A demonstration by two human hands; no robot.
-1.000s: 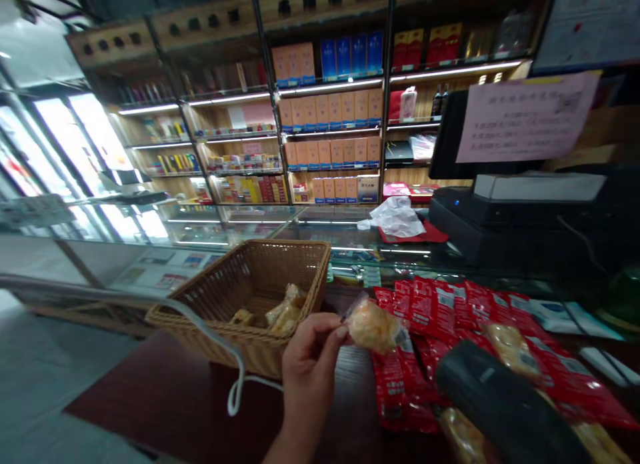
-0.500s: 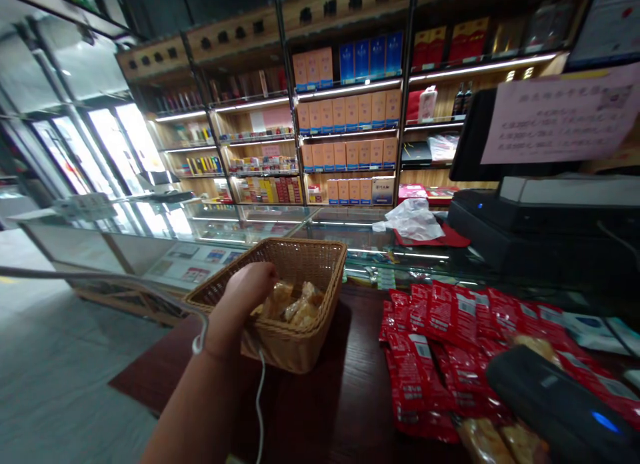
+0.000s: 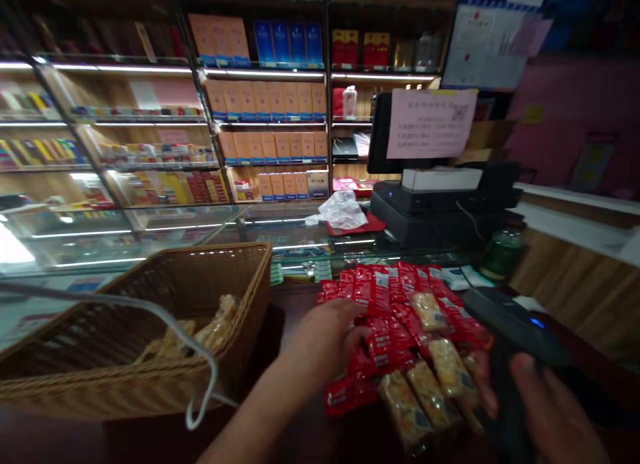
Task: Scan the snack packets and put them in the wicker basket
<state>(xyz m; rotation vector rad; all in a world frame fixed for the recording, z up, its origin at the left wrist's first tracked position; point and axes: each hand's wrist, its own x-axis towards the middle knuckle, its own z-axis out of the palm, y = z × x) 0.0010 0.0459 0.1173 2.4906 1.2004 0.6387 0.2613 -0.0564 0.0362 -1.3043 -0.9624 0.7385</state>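
Note:
My left hand (image 3: pixel 323 337) reaches over a pile of red packets (image 3: pixel 383 344) on the dark counter. Its thumb and fingers are apart at the pile's left side, and I see nothing held between them; whether the fingertips touch a packet I cannot tell. In my right hand (image 3: pixel 545 404) is a black handheld barcode scanner (image 3: pixel 510 317) with a blue light, my fingers wrapped round its handle. Several clear-wrapped snack bars (image 3: pixel 425 391) lie by the scanner, one of them on top of the red packets. A wicker basket (image 3: pixel 255 297) at the left holds more wrapped pieces (image 3: pixel 215 324).
A white cable (image 3: pixel 165 311) crosses in front of the basket. Behind the packets stand a glass display case (image 3: pixel 295 247), crumpled white plastic (image 3: pixel 343 211) and a black register with a screen (image 3: pixel 400 214). A green jar (image 3: pixel 503 254) sits at the right. Stocked shelves line the back wall.
My left hand has left the basket and moved right to the red packets. The view has turned right, and my right hand on the scanner is now plainly in sight.

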